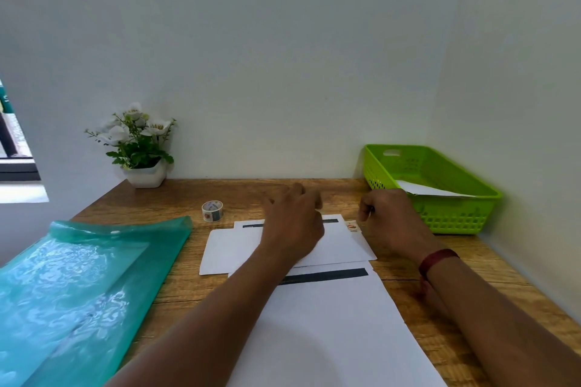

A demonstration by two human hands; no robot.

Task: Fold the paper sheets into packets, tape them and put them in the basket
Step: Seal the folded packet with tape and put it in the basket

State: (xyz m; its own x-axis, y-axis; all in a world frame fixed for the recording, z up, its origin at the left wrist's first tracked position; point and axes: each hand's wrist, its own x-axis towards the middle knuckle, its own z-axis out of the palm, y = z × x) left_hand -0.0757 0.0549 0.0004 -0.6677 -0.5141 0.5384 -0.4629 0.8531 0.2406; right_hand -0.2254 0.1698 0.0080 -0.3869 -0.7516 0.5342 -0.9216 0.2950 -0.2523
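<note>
A folded white paper packet (226,250) lies on the wooden desk, partly on top of a flat white sheet (330,324) with a dark stripe. My left hand (294,223) rests flat on the packet, fingers spread. My right hand (388,220) is curled at the packet's far right corner, beside a small patterned piece of tape (352,225); what its fingertips pinch is hidden. A roll of patterned tape (212,210) stands behind the packet on the left. The green basket (452,217) sits at the back right with a white packet (430,189) inside.
A teal plastic folder (78,286) covers the left of the desk. A white pot of artificial flowers (141,151) stands at the back left against the wall. Walls close the desk at the back and right.
</note>
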